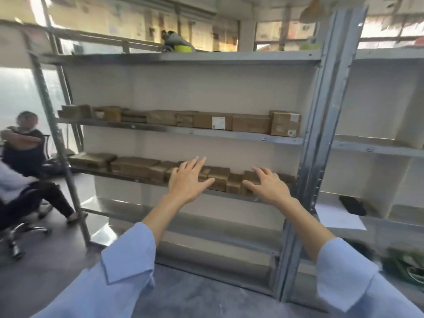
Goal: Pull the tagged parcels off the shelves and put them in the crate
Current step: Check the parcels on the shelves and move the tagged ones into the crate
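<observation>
Brown cardboard parcels stand in rows on two levels of a grey metal shelf unit (282, 140). The upper row includes a parcel with a white label (218, 123) and a taller labelled box (285, 127) at its right end. My left hand (188, 181) is stretched out in front of the lower row of parcels (135, 165), fingers spread and holding nothing. My right hand (268, 185) reaches at the small boxes (234, 182) on the right of that row, fingers spread; whether it touches them is unclear. No crate shows in this view.
A steel upright (321, 138) separates this bay from a white shelf unit on the right holding paper (337, 218) and a dark object (353, 205). A seated person (25, 145) and an office chair are at the left. Green items (406, 263) lie low right.
</observation>
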The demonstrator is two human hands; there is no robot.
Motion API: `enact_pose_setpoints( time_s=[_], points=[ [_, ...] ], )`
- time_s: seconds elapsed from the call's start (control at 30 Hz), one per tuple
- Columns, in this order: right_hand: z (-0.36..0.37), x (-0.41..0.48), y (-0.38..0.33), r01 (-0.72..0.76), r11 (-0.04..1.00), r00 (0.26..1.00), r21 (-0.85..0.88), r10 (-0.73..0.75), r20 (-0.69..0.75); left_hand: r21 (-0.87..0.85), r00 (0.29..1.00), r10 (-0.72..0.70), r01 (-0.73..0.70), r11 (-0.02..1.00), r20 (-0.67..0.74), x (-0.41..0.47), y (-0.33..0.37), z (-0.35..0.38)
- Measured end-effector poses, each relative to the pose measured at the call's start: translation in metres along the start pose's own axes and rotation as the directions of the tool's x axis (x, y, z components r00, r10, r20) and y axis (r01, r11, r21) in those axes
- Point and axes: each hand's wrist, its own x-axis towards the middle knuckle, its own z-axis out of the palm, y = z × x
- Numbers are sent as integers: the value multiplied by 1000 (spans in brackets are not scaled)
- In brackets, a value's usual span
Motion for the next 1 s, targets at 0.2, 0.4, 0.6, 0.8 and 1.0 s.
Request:
enact_pose_setpoints(
  time_s=[0.2,0.4,0.6,0.8,1.0],
  points=[
    [54,76,-107,107,992,993,63,-109,33,61,993,-117,119,991,-37,17,-123,-19],
    [95,137,-185,209,973,974,101,-217,71,62,975,-213,217,974,-62,29,-213,-23],
    [135,200,-246,285,949,950,133,-298,94,75,954,-290,295,952,-81,58,-286,-15],
    [169,285,-302,333,927,932,172,-351,91,78,943,-317,325,942,-99,117,-357,-5],
    [194,388,-355,363,901,921,235,-386,55,110,938,-322,336,935,-131,201,-428,-6]
  ],
)
